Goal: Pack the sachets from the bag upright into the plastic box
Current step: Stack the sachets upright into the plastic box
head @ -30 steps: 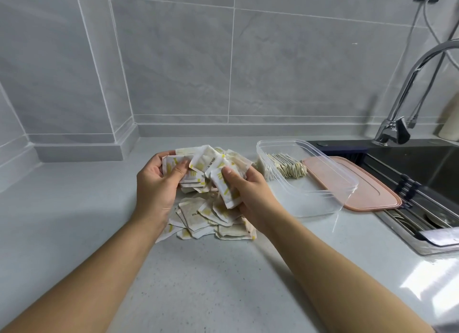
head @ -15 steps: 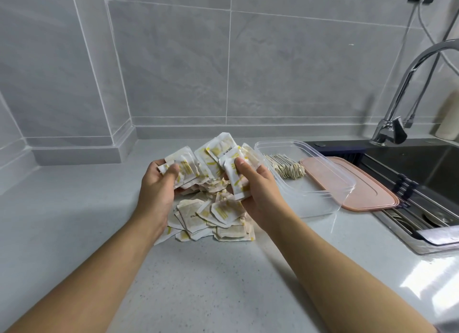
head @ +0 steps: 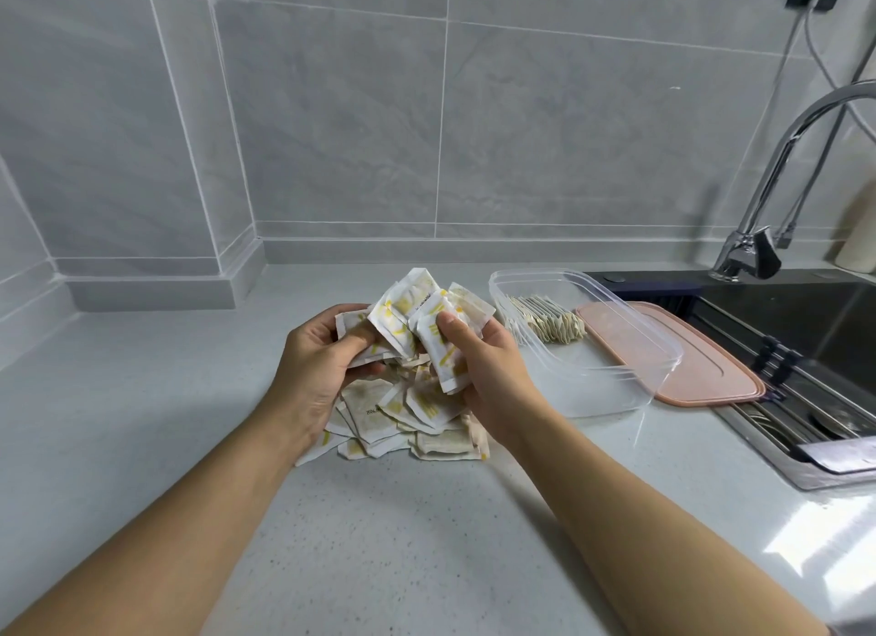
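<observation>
**Q:** Grey kitchen countertop [head: 379, 540], tiled wall [head: 569, 137] behind. Hand status?

**A:** Both engaged. The left hand [head: 322, 360] and right hand [head: 488, 374] are close together, each clamped on one fanned bundle of sachets [head: 407, 310]. The right thumb pins the front sachet.

**Q:** Stock below?

**A:** A loose pile of sachets [head: 403, 417] lies flat under the hands.

**Q:** Progress?

**A:** The clear plastic box [head: 616, 389], just right of the hands, holds one upright row of sachets [head: 545, 320] at its far end. Most of the box is unfilled. The pink lid [head: 701, 365] lies beside the sink [head: 806, 332]. Estimate: early stage.
</observation>
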### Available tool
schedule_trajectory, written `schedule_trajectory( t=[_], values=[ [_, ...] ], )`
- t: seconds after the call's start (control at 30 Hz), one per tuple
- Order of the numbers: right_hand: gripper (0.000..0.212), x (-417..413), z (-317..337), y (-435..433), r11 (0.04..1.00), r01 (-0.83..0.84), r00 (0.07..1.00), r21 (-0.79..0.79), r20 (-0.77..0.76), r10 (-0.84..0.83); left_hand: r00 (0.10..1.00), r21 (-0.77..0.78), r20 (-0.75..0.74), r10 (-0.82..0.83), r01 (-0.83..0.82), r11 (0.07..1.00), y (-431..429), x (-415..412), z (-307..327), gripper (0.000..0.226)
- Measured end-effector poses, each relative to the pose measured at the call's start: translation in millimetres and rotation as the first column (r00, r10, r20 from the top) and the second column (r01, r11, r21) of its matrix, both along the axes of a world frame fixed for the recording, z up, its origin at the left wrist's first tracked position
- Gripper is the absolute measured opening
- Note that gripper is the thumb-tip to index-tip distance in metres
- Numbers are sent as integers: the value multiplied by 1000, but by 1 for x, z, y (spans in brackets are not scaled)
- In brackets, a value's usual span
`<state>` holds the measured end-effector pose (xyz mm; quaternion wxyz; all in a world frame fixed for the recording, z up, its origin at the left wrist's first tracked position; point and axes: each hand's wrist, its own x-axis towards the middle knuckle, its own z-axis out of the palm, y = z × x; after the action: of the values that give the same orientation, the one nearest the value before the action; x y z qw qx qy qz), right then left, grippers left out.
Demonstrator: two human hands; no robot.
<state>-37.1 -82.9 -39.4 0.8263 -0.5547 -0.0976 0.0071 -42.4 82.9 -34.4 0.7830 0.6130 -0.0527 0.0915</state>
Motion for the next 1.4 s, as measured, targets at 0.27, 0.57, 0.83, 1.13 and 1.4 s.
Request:
schedule_trajectory(
  t=[0.27,0.57,0.83,1.13,1.4],
  values=[
    [21,-1,3,1,999,-12,1000,-44,-15,11,1000,-9,-22,17,-17,1000,-2,-2,2,12],
    [19,-4,8,-2,999,-19,996,50,-89,23,968,43,-33,247,-246,968,6,8,1,13],
    [10,-5,10,-1,986,-31,990,164,-128,52,971,91,-69,230,-223,970,5,6,-4,11],
    [13,-1,3,-1,988,-20,992,154,-117,38,998,167,-51,-39,47,985,-11,-4,-4,31],
    [23,0,-4,5,999,32,998,-33,-46,-33,997,316,78,0,-25,948,-10,-6,-7,12]
  ],
)
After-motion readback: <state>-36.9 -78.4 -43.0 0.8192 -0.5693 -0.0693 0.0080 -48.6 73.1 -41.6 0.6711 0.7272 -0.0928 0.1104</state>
